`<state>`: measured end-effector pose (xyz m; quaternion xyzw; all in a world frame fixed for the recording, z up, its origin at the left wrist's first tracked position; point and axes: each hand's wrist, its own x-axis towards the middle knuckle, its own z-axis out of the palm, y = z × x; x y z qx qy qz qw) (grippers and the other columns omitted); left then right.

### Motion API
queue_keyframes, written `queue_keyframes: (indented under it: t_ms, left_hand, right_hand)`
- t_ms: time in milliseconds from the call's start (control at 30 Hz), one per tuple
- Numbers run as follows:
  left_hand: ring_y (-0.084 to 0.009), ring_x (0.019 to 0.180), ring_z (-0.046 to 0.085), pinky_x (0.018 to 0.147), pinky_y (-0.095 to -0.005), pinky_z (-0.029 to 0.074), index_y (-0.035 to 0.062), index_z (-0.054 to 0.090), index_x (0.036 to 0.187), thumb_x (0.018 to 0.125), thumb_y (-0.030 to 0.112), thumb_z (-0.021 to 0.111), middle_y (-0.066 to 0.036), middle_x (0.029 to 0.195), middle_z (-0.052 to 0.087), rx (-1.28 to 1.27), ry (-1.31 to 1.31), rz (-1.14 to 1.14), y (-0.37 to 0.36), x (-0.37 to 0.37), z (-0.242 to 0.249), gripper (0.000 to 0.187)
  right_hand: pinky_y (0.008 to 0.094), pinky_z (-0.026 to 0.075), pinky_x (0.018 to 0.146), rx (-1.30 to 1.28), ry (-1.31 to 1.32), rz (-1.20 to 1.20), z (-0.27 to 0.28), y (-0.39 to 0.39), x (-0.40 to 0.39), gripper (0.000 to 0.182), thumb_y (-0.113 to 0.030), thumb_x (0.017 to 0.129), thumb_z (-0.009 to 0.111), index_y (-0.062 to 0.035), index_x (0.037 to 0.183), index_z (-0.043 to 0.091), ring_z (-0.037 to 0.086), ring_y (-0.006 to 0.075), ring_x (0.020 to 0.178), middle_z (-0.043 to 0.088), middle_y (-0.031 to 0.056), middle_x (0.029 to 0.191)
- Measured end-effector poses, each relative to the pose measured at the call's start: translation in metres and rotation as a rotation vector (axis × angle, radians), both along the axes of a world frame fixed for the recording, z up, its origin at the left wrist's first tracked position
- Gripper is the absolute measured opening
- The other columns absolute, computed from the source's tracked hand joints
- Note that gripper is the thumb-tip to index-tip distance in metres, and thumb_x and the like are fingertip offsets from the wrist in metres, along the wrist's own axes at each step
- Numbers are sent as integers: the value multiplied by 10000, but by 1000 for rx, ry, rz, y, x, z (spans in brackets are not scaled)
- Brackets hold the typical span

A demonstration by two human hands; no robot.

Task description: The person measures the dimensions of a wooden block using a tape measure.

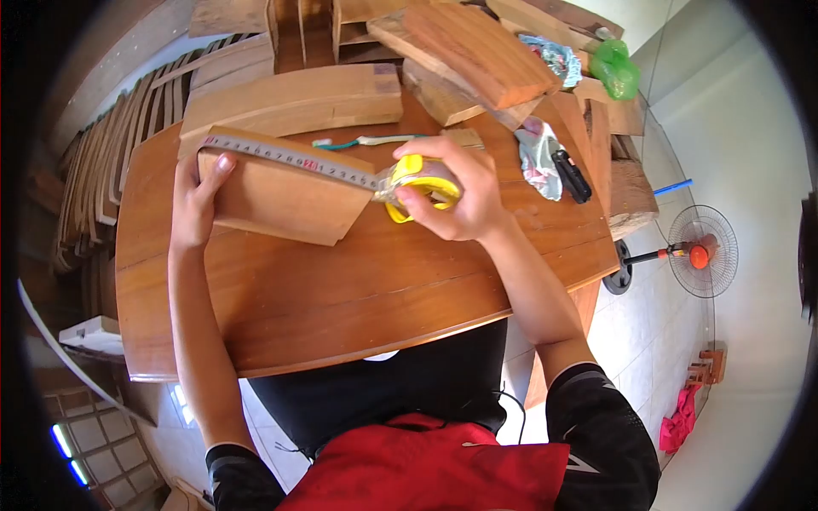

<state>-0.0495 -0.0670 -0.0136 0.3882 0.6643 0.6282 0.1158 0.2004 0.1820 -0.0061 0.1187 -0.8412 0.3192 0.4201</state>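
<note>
A brown wooden block [285, 194] is tilted up above the table in front of me. My left hand [200, 196] grips its left end, thumb pressed on the front face just under the tape. The metal blade of a tape measure [422, 183] stretches along the block's upper edge, its numbers facing me. My right hand [464, 192] is closed around the yellow case at the block's right end. Behind the case lies a toothbrush [375, 140] with a white and teal handle. The fingers of my left hand behind the block are hidden.
A curved wooden piece [294, 98] lies behind the block. Thick boards [477, 55] are stacked at the back right, near a green plastic bag [615, 70]. A cloth [539, 157] and a black object [571, 176] lie at right. A fan [700, 251] stands beyond the table [341, 289].
</note>
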Motion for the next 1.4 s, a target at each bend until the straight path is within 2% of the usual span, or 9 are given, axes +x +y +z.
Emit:
queue_keyframes:
  t_ms: [100, 200, 300, 400, 600, 700, 1000, 1200, 1400]
  left_hand:
    - [-146, 1018, 615, 955, -312, 473, -55, 631, 1266, 955, 391, 735, -71, 1092, 690, 19, 12, 8, 1, 4, 4, 553]
    - [-155, 1037, 613, 971, -320, 468, -57, 625, 1273, 958, 409, 729, -84, 1107, 687, -12, -7, 1, 0, 3, 2, 572]
    - [-159, 1043, 613, 975, -324, 470, -60, 618, 1277, 958, 412, 732, -91, 1111, 687, -6, 6, 2, 1, 6, 7, 582]
    - [-161, 1048, 612, 976, -326, 473, -63, 612, 1277, 962, 405, 734, -96, 1117, 686, -3, 9, -7, 1, 7, 6, 577]
    - [-144, 1021, 608, 948, -312, 476, -61, 624, 1240, 965, 371, 731, -85, 1080, 688, -19, -2, -6, 1, 9, 9, 522]
    - [-134, 995, 604, 928, -305, 476, -58, 633, 1217, 962, 362, 730, -77, 1058, 689, -16, -9, -5, 2, 11, 11, 501]
    - [-125, 950, 609, 890, -298, 488, -51, 660, 1170, 969, 352, 725, -66, 1012, 695, -28, 11, 11, 2, 8, 8, 455]
    - [-123, 968, 610, 907, -297, 486, -51, 661, 1179, 967, 352, 735, -64, 1033, 695, -32, 1, -24, 1, 6, 8, 460]
    - [-138, 1023, 608, 944, -301, 477, -51, 661, 1199, 971, 339, 735, -66, 1095, 686, -14, 12, -23, 2, 9, 9, 457]
  right_hand:
    - [271, 560, 655, 2, 15, 16, 1, -1, -1, 346, -129, 821, 807, -9, 1123, 689, 734, 171, 728, 746, 93, 884]
    - [314, 585, 680, 14, -13, 15, 2, 0, 0, 361, -145, 826, 827, -41, 1134, 670, 748, 229, 763, 745, 92, 939]
    - [310, 582, 673, 26, -17, 11, 2, 0, 1, 361, -150, 828, 825, -41, 1136, 669, 748, 230, 765, 743, 94, 946]
    - [272, 565, 656, 11, 7, 11, -1, 0, -1, 351, -134, 815, 807, -5, 1119, 688, 740, 179, 737, 746, 96, 894]
    - [273, 570, 670, 1, 1, 14, -1, 0, -1, 356, -127, 815, 806, 2, 1125, 686, 745, 181, 749, 751, 104, 916]
    - [296, 589, 683, 2, -8, 19, 0, 1, 0, 355, -130, 831, 823, -22, 1136, 678, 755, 218, 786, 745, 116, 961]
    - [276, 569, 679, 8, -28, -12, 1, 0, 1, 361, -135, 825, 795, 20, 1135, 689, 745, 184, 758, 754, 111, 912]
    - [298, 586, 685, -5, -39, 11, 0, 1, 2, 357, -112, 825, 822, -14, 1136, 679, 755, 211, 775, 743, 120, 975]
    - [280, 574, 649, 15, -12, -33, 1, 0, 0, 341, -121, 819, 826, -33, 1123, 698, 755, 186, 739, 748, 97, 864]
